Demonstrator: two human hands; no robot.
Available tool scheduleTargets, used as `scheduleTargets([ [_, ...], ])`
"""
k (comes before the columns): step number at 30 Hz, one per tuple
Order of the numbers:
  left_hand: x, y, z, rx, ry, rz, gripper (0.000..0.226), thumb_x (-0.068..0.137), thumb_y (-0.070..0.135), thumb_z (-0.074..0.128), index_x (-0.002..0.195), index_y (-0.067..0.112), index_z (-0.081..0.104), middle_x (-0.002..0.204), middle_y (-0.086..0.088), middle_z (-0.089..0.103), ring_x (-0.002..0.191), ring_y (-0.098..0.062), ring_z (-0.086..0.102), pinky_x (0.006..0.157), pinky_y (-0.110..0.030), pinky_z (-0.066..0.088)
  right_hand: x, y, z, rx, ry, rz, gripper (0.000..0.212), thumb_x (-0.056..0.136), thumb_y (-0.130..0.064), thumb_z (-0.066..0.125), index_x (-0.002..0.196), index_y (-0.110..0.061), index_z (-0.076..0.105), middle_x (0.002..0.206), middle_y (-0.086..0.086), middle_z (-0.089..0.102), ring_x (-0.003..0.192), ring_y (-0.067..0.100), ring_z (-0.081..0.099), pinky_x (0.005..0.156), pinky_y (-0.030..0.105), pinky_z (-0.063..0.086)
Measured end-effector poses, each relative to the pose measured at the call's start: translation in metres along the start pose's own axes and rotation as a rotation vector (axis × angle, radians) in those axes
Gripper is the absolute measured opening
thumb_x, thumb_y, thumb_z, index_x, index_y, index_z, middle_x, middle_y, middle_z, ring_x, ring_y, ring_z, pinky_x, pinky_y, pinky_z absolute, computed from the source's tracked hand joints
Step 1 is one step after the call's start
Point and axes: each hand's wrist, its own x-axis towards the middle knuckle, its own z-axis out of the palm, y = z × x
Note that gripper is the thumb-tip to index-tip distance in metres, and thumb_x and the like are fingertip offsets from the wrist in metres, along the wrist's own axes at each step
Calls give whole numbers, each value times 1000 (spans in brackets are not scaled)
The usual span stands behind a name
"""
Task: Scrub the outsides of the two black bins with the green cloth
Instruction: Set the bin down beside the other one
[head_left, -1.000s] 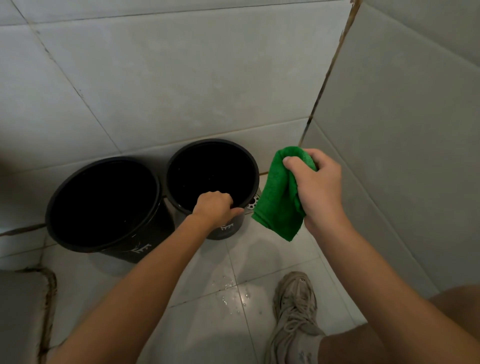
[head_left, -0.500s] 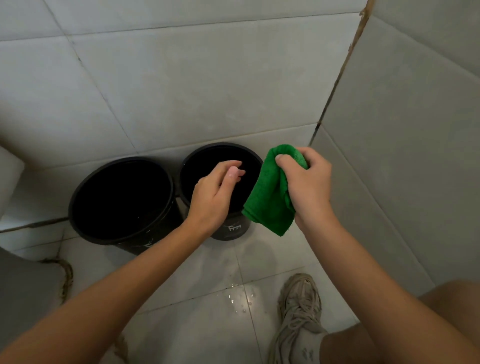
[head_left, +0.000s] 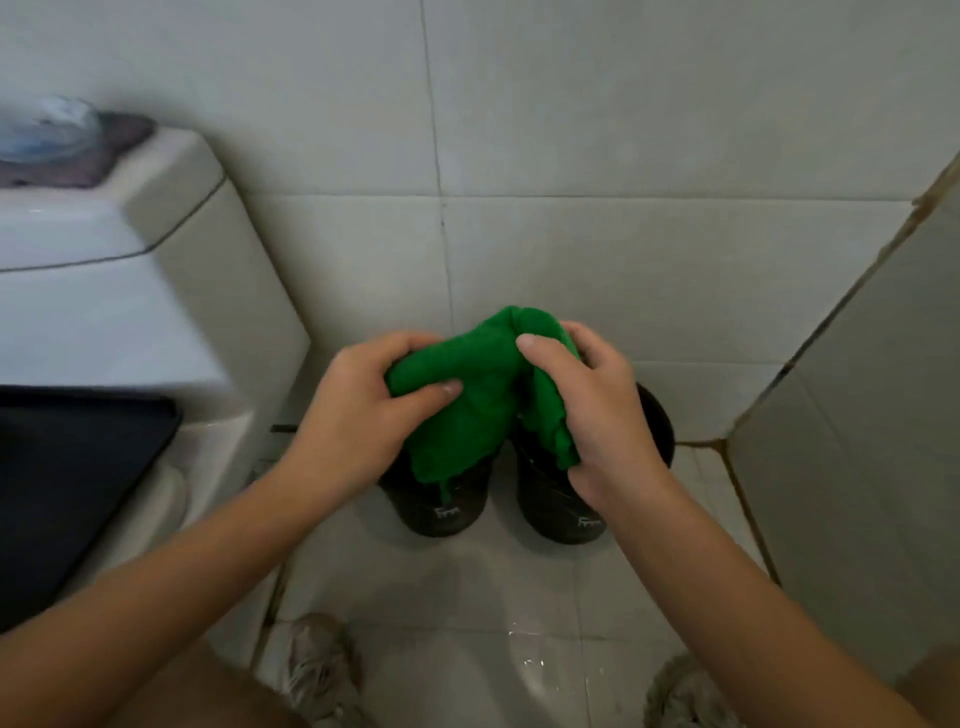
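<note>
The green cloth (head_left: 485, 384) is bunched up in the air above the two bins, held by both hands. My left hand (head_left: 363, 400) grips its left side with the thumb across the front. My right hand (head_left: 597, 410) grips the right fold. Below them stand two black bins on the tiled floor against the wall: the left bin (head_left: 441, 506) and the right bin (head_left: 566, 512), each with a small white mark low on its side. Their rims and openings are mostly hidden behind the cloth and hands.
A white toilet cistern (head_left: 130, 270) with a dark seat lid (head_left: 67, 483) stands close on the left. A tiled side wall (head_left: 857, 467) closes the corner on the right. The floor (head_left: 467, 623) is wet, with my two shoes at the bottom edge.
My left hand left the right bin's rim and took hold of the cloth. The view swung so the toilet is now in sight and the bins lie straight under my hands.
</note>
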Motion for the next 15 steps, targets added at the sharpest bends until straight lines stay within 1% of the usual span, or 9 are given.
scheduleTargets([
  [2, -3, -3, -45, -41, 83, -64, 17, 67, 24, 74, 83, 25, 69, 71, 15, 72, 68, 1, 65, 64, -18, 54, 3, -1, 16, -116, -200, 74, 11, 89, -7, 65, 96, -16, 65, 99, 10, 69, 91, 22, 69, 79, 42, 58],
  [3, -6, -6, -64, -55, 113, -90, 19, 66, 24, 76, 84, 23, 71, 72, 10, 73, 70, -5, 67, 66, -22, 55, 5, 1, 25, -178, -291, 107, 16, 86, -6, 67, 97, -18, 65, 100, 8, 68, 91, 21, 69, 79, 43, 58],
  [4, -10, -10, -80, -81, 138, -123, 18, 67, 20, 78, 84, 20, 72, 73, 7, 74, 71, -8, 69, 67, -25, 57, 6, 4, 33, -239, -376, 129, 22, 80, -7, 70, 96, -20, 66, 99, 6, 68, 89, 19, 69, 77, 42, 58],
  [6, -20, -16, -108, -131, 178, -195, 17, 76, 5, 79, 85, 17, 72, 74, 5, 76, 72, -10, 72, 67, -25, 59, 7, 11, 54, -410, -530, 125, 32, 67, -13, 66, 97, -23, 68, 95, 7, 70, 84, 20, 68, 75, 40, 57],
  [8, -32, -22, -131, -122, 192, -229, 18, 84, -4, 69, 86, 14, 71, 73, 5, 76, 70, -8, 72, 62, -20, 57, 6, 18, 77, -626, -652, 75, 37, 62, -17, 60, 97, -24, 68, 95, 9, 72, 86, 22, 69, 75, 37, 55],
  [9, -38, -25, -143, -111, 199, -238, 19, 85, -5, 66, 86, 13, 71, 73, 4, 76, 69, -7, 72, 61, -19, 55, 6, 22, 89, -705, -694, 58, 37, 62, -18, 58, 97, -22, 68, 93, 8, 71, 85, 21, 68, 73, 35, 54],
  [11, -50, -32, -166, -92, 219, -254, 19, 87, -4, 65, 86, 13, 72, 74, 3, 76, 70, -8, 72, 62, -19, 56, 6, 32, 113, -764, -717, 64, 33, 62, -19, 54, 92, -13, 68, 82, 7, 67, 76, 18, 64, 66, 32, 47],
  [13, -61, -39, -188, -83, 247, -276, 18, 88, -2, 64, 86, 14, 72, 75, 2, 77, 71, -9, 72, 64, -20, 58, 6, 44, 138, -768, -686, 80, 23, 65, -18, 53, 82, -3, 62, 72, 6, 58, 67, 17, 56, 62, 31, 39],
  [15, -70, -46, -210, -74, 263, -298, 19, 88, -2, 64, 86, 14, 73, 77, 1, 77, 71, -10, 73, 64, -21, 58, 7, 58, 161, -769, -650, 73, 14, 76, -12, 54, 75, 2, 55, 68, 8, 50, 64, 18, 49, 63, 32, 34],
])
